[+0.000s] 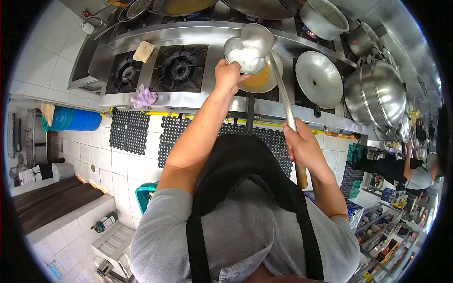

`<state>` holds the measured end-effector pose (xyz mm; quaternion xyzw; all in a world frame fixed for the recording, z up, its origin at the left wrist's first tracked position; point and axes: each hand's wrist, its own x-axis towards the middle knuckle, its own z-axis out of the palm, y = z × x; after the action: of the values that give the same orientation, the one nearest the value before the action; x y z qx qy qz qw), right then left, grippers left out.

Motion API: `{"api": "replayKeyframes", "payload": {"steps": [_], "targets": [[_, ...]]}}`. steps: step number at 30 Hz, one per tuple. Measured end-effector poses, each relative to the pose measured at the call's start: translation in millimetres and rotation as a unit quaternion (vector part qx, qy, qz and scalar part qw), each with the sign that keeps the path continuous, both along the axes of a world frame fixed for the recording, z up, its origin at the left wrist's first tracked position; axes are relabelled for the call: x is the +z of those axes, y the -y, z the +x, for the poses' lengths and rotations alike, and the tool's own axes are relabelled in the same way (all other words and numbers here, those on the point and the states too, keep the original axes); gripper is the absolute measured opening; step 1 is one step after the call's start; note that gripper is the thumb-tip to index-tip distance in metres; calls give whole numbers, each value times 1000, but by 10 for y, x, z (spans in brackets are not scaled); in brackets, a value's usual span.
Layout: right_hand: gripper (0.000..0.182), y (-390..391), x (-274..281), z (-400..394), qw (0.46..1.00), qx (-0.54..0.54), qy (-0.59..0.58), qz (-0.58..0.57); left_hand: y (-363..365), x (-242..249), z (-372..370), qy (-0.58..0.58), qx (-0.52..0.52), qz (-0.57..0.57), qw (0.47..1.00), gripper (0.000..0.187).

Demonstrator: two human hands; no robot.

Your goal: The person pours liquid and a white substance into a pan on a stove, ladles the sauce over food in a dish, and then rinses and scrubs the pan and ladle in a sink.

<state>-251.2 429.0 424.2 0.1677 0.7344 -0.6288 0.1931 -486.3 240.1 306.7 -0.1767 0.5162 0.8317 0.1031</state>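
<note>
My left hand [228, 75] grips the rim of a small metal bowl [228, 48] with white contents, holding it over the stove. In my right hand [302, 143] is a long-handled ladle [284, 92] with a wooden grip end. The ladle's round cup overlaps the bowl in this view. Below the bowl, a frying pan [278, 70] with yellowish-brown contents sits on a burner, its dark handle pointing toward me. The bowl and my left hand hide part of the pan.
A wok [319, 78] and a large steel pot [377, 92] stand to the right. Left are burners [180, 69], a folded cloth [144, 51] and a purple cloth [144, 97]. Lit burners and more pots [324, 20] line the back. Another person [415, 177] is far right.
</note>
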Motion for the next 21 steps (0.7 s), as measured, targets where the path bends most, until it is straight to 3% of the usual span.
{"api": "replayKeyframes", "payload": {"steps": [8, 12, 14, 21], "targets": [[23, -65, -394, -5, 980, 32, -99, 168, -55, 24, -10, -16, 1, -5, 1000, 17], [21, -142, -589, -41, 977, 46, -134, 161, -93, 41, -20, -22, 6, -2, 1000, 17], [22, -87, -318, -69, 999, 20, -11, 27, -111, 67, -12, -16, 5, -13, 1000, 19], [21, -217, 67, -171, 968, -90, 106, -209, -118, 18, -45, -5, 3, -24, 1000, 19]]}}
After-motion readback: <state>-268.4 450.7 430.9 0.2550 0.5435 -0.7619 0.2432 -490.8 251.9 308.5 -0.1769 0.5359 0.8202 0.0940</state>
